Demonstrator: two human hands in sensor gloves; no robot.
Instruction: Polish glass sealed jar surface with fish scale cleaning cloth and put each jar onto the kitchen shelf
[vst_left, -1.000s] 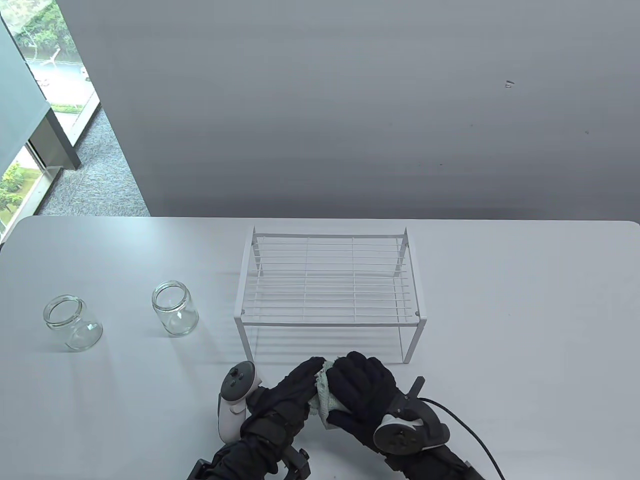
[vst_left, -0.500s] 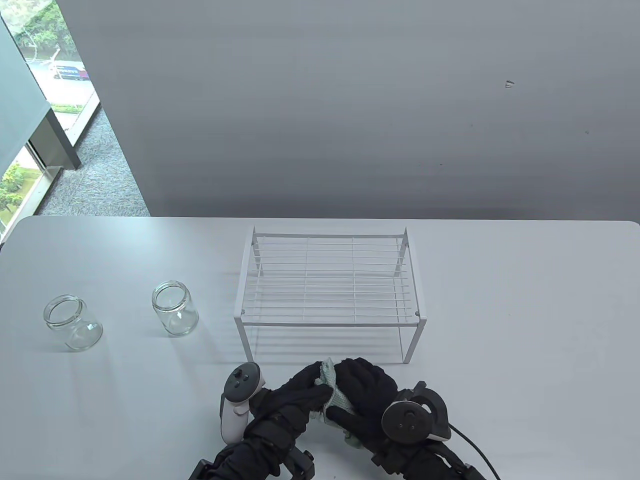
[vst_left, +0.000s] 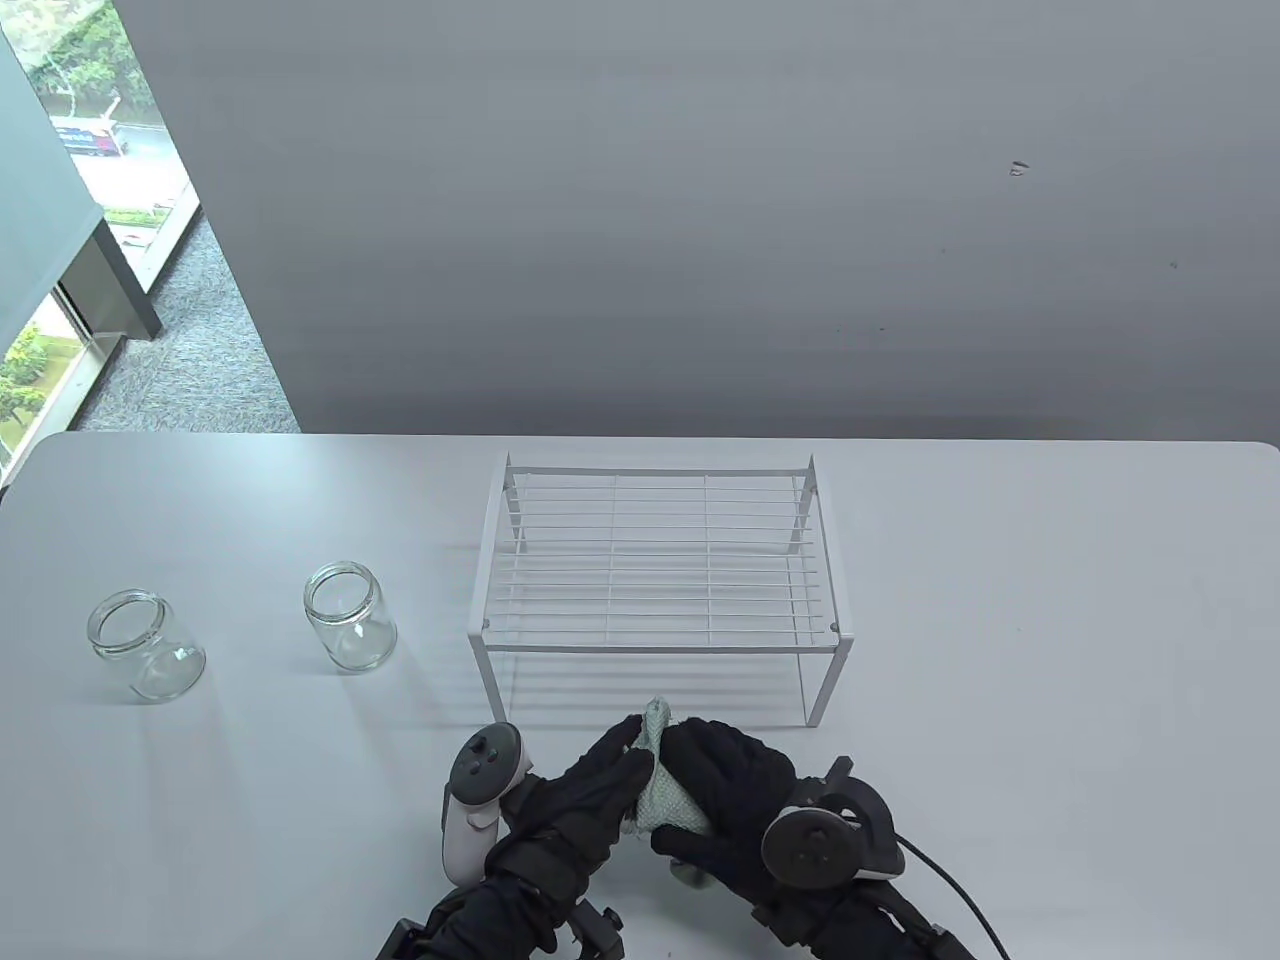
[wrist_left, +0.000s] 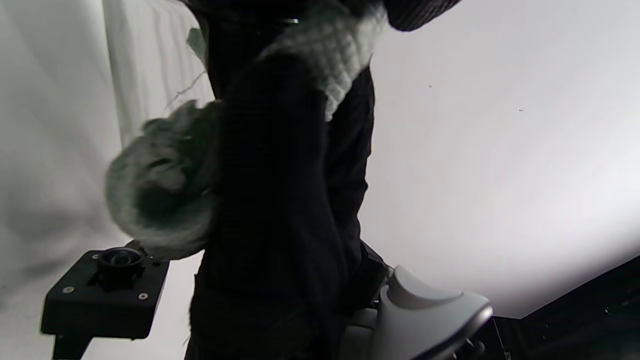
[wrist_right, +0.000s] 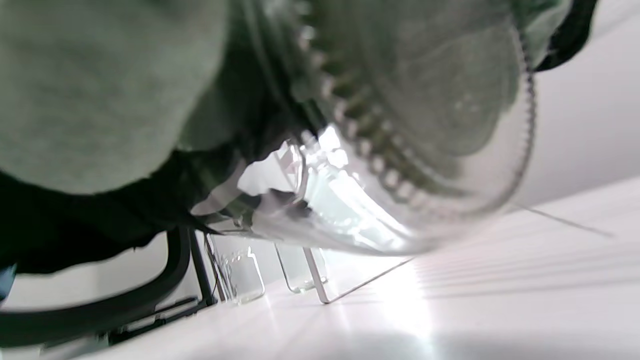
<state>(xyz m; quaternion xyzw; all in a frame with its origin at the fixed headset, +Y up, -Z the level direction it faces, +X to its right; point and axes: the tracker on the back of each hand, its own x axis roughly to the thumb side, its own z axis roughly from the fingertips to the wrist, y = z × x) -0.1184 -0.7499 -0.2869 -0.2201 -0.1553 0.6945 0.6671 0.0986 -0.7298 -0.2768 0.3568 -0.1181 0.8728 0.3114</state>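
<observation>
Just in front of the white wire kitchen shelf (vst_left: 655, 570), I have both hands wrapped around a clear glass jar (wrist_right: 400, 200) swaddled in the pale green fish scale cleaning cloth (vst_left: 664, 795). My left hand (vst_left: 575, 800) cradles it, apparently steadying, though I cannot tell its grip; my right hand (vst_left: 725, 800) grips the cloth over it. I should turn the jar evenly under light pressure, covering base and neck. Two more clear glass jars (vst_left: 350, 615) (vst_left: 143, 645) wait at the left, unpolished I judge.
</observation>
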